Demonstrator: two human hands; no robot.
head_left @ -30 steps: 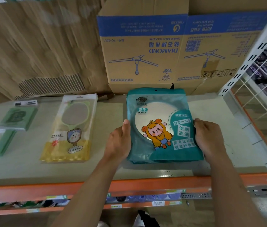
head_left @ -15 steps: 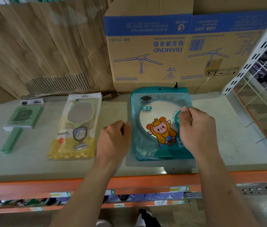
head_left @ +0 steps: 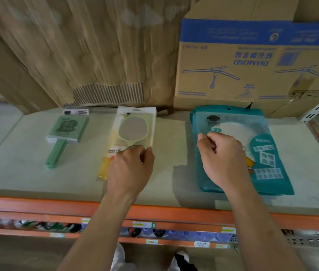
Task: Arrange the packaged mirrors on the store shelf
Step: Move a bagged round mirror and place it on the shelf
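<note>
Nearest the viewer, along the lower part of the frame, runs the orange metal front rail (head_left: 37, 204) of the pale grey store shelf (head_left: 17, 169), and both bare forearms cross it from below.

The left hand (head_left: 130, 169) sits at lower centre with its fingers curled. It covers the near end of the clear-and-yellow plastic packet holding a pale green oval hand mirror (head_left: 135, 128), with the thumb by the packet's right edge. Whether it actually grips the packet or only rests on it cannot be told.

The right hand (head_left: 223, 159), right of centre, is also curled. Its thumb and forefinger tips meet over the left part of the teal plastic pouches of round mirrors (head_left: 272, 163), which lie flat in a small stack. Motion blur hides whether it nips the film.

The yellow packet's long axis runs from the near edge towards the back, leaning slightly right at the far end. The left hand is already over it and is the nearer of the two, so straightening it would likely fall to that hand.

Well apart at mid-left lies the green handled mirror in its card sleeve (head_left: 66, 132), its handle pointing towards the lower left.

Behind, a torn corrugated cardboard sheet (head_left: 96, 55) fills the upper left. A brown carton with a blue band and fan drawings (head_left: 242, 61) stands at upper right, just behind the teal stack.
</note>
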